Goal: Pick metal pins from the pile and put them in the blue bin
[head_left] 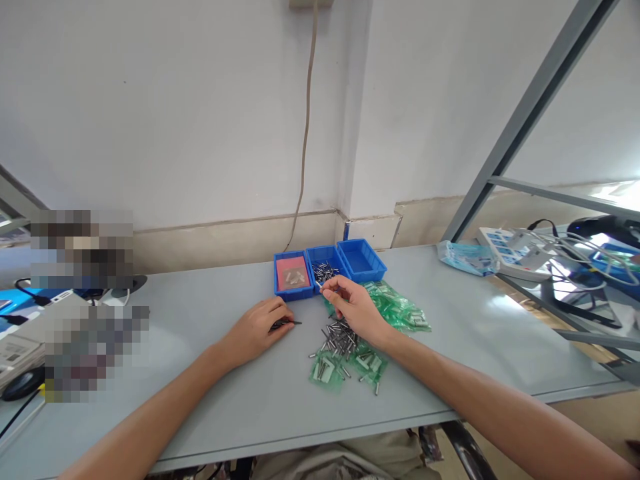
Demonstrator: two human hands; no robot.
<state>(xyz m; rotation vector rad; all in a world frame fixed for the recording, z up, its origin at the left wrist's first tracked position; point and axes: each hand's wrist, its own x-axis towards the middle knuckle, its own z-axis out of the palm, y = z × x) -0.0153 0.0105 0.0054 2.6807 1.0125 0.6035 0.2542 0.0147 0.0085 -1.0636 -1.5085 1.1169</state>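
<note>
My left hand (261, 328) rests on the table with its fingers curled round a thin dark pointed tool (296, 323), whose tip sticks out to the right. Between the thumb and finger of my right hand (356, 305) is a small metal pin (319, 285), held by the front edge of the middle blue bin (326, 251). Similar metal pins (325, 271) lie inside that bin. Below my right hand a loose heap of metal pins (341, 339) is spread on the table. Green plastic bags (400, 308) lie beside and below this hand, some with pins in them.
The left blue bin (277, 275) holds a pink sheet and a small clear bag; the right blue bin (364, 259) stands beside the middle one. A power strip with cables (520, 253) and a light-blue plastic bag (467, 259) lie at right. Devices and a blurred person are at left.
</note>
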